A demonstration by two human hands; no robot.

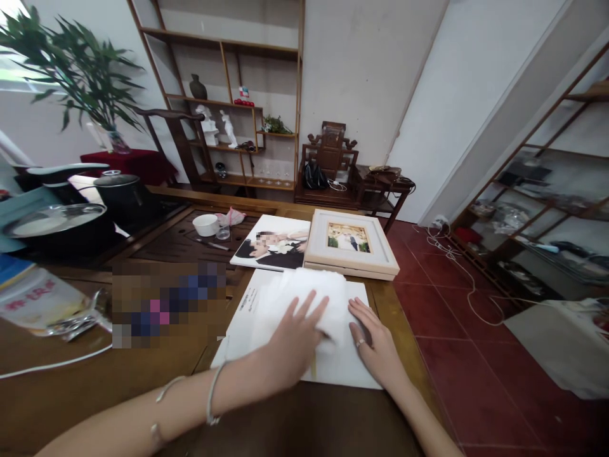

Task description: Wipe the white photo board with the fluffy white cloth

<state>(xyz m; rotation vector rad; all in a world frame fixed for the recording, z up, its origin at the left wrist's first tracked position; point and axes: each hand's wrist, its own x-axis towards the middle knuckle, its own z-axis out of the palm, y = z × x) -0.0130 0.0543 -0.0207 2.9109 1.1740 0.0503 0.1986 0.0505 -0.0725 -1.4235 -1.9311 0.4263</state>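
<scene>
A white board with a barcode on its left part lies on the wooden table. On top of it is a white, soft-looking sheet, blurred, so I cannot tell whether it is cloth or foam. My left hand reaches across it with fingers spread over its surface. A small dark spot shows beside those fingers; its kind is unclear. My right hand, with a ring, lies flat on the board's right edge, fingers stretched out.
Behind the board are a couple's photo panel and a framed wedding picture on a box. A white bowl and small clear cup stand on the tea tray. Pots, a plastic bag and a white cable occupy the left. Red tiles border the table's right edge.
</scene>
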